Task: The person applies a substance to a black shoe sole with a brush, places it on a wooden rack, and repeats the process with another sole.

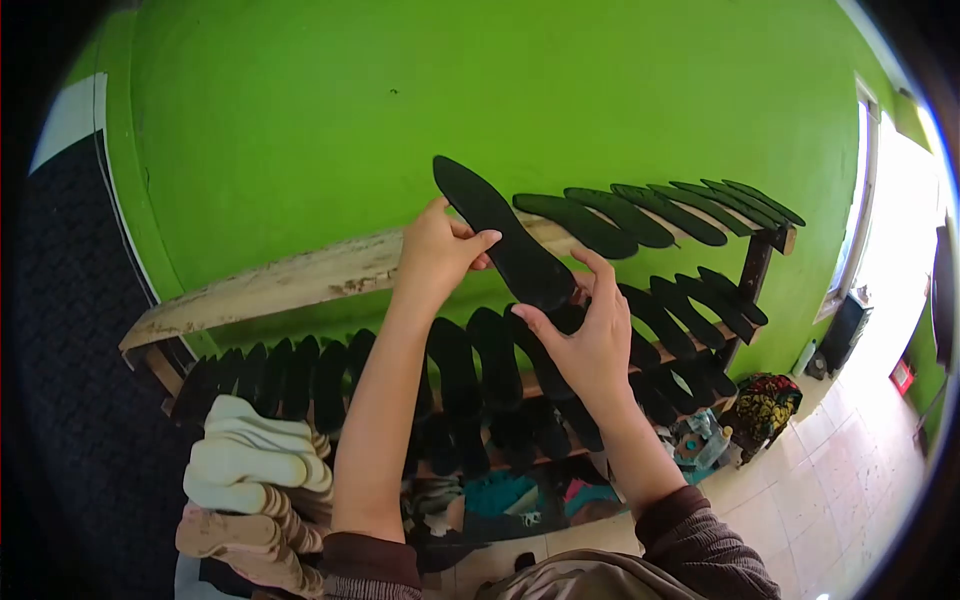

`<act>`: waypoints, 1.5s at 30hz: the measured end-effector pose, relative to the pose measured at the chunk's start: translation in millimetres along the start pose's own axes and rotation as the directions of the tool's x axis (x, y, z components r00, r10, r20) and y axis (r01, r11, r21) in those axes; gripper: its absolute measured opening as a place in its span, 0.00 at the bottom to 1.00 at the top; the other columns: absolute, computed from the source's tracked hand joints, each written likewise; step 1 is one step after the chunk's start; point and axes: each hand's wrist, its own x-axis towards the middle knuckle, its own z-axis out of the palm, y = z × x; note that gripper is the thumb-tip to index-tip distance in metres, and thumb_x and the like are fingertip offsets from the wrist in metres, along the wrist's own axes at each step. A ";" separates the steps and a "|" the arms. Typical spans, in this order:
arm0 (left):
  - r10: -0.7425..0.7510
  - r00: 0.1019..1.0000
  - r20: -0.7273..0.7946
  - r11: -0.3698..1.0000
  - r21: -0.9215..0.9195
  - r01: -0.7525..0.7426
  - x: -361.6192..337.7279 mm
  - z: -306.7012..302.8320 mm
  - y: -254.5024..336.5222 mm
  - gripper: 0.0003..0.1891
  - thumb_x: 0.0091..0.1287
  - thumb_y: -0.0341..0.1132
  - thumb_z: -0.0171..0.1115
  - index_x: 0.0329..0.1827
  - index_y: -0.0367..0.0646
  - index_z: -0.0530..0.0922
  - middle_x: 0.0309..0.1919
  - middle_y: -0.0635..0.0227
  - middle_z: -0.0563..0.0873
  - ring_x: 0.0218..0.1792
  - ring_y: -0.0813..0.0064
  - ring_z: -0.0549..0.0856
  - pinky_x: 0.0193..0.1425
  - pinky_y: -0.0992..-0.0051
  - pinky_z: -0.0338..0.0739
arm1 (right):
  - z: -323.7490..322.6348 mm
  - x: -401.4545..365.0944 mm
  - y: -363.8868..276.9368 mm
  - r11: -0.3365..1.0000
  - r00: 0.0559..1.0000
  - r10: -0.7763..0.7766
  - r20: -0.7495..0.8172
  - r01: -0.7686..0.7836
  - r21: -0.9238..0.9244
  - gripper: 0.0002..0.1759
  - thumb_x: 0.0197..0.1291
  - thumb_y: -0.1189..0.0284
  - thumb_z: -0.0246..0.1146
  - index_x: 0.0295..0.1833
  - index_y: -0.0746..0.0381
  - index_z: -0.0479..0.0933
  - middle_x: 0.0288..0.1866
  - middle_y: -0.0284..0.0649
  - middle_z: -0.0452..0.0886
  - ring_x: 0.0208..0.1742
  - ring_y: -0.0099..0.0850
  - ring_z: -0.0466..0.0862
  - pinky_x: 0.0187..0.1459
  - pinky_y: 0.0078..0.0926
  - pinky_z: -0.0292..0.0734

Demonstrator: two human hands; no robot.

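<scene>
Between my two hands is a black shoe insole (500,235), tilted with its pointed toe up and to the left. My left hand (440,245) pinches its edge near the middle, thumb on the face. At the rounded heel, my right hand (590,330) curls round with thumb and fingers on either side. The insole is held in front of the top plank of a wooden rack (290,275). Just right of it, several black insoles (575,222) lie side by side on that plank. Below my hands, a row of black insoles (460,365) leans along the lower shelf.
Stacks of cream insoles (250,460) stand at the lower left. Cloth scraps (500,495) lie under the rack. A patterned cloth bundle (765,405) is by the rack's right end, on the tiled floor (830,470). A green wall (500,80) rises behind.
</scene>
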 end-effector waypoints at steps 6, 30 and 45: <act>-0.113 0.967 0.227 0.935 0.355 0.026 56.4 -0.1 -11.5 0.20 0.48 0.40 0.76 0.25 0.32 0.76 0.15 0.61 0.81 0.19 0.73 0.83 0.26 0.74 0.78 | 24.0 21.7 2.3 0.989 0.999 0.014 -0.035 -0.019 -0.146 0.37 0.45 0.52 0.73 0.55 0.62 0.68 0.43 0.40 0.81 0.45 0.39 0.79 0.46 0.35 0.69; 0.053 0.994 0.093 0.646 0.756 -0.105 32.6 8.7 -1.1 0.26 0.51 0.59 0.68 0.35 0.42 0.84 0.18 0.63 0.83 0.24 0.63 0.84 0.33 0.64 0.76 | 7.9 19.3 -2.2 0.919 0.995 -0.090 -0.044 0.066 -0.390 0.31 0.46 0.50 0.70 0.50 0.59 0.72 0.40 0.36 0.72 0.43 0.35 0.71 0.45 0.37 0.61; -0.309 0.906 -0.288 0.910 0.188 0.369 -341.0 -5.5 -15.5 0.03 0.61 0.29 0.61 0.35 0.40 0.80 0.16 0.68 0.76 0.17 0.84 0.72 0.23 0.80 0.65 | -60.4 -138.8 -44.7 0.975 0.955 -0.101 0.278 0.039 0.219 0.08 0.47 0.73 0.67 0.35 0.56 0.77 0.30 0.32 0.73 0.35 0.32 0.73 0.40 0.31 0.61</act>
